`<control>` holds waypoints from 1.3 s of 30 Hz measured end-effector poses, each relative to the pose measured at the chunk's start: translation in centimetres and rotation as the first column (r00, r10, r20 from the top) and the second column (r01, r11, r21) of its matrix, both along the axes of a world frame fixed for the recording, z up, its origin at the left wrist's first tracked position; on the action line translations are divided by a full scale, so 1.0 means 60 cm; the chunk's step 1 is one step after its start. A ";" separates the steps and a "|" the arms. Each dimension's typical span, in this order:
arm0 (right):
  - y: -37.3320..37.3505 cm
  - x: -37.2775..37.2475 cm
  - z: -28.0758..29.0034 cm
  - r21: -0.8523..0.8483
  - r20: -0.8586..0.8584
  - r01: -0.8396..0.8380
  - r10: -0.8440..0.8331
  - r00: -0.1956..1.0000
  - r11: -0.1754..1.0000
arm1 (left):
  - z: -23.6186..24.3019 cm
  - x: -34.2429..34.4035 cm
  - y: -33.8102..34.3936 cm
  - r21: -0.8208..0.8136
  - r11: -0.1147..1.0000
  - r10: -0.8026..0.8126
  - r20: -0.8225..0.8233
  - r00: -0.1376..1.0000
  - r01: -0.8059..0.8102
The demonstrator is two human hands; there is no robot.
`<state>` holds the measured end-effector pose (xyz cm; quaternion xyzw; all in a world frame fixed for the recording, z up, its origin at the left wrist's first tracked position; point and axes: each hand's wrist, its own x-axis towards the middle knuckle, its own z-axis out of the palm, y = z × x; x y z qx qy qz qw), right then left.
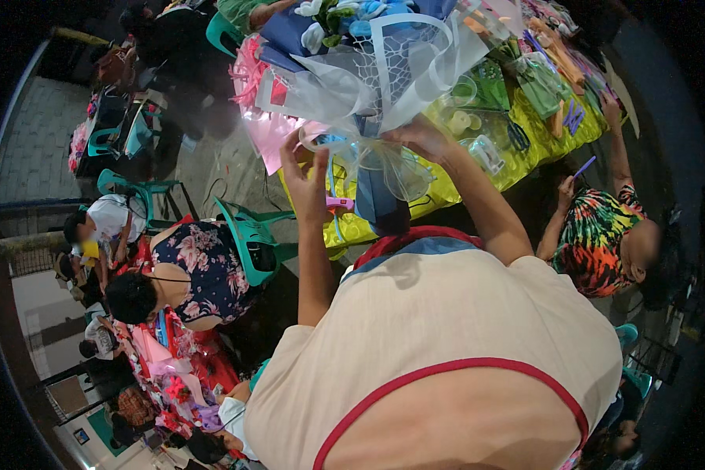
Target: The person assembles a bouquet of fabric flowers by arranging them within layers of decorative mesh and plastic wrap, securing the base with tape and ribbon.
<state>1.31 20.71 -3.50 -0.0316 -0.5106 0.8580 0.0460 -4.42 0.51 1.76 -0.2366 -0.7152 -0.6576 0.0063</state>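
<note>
A bouquet (pixel 380 86) wrapped in white sheets, white netting and dark blue paper stands upright before me, with blue and white blooms at its far end. A sheer whitish ribbon bow (pixel 366 157) is tied around its narrow neck, loops and tails spreading to both sides. My left hand (pixel 305 168) is raised at the bow's left side, its fingers and thumb curled around a ribbon loop. At the right side of the neck, my right hand (pixel 424 139) pinches the ribbon by the knot; its fingertips are partly hidden. The dark blue wrapped handle (pixel 380 202) hangs below, close to my body.
A table with a shiny yellow cover (pixel 517 168) holds scissors (pixel 517 135), a clear plastic box (pixel 487 155), green wrapped bunches and pink paper (pixel 286 129). A pink-handled tool (pixel 339 204) lies near the handle. A person in a tie-dye shirt (pixel 599 235) sits right; green chairs (pixel 254 239) stand left.
</note>
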 end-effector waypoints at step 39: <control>-0.020 0.064 -0.077 0.647 0.206 0.001 -0.176 0.963 0.763 | -0.132 0.009 -0.055 0.095 0.977 -0.212 0.471 0.856 0.190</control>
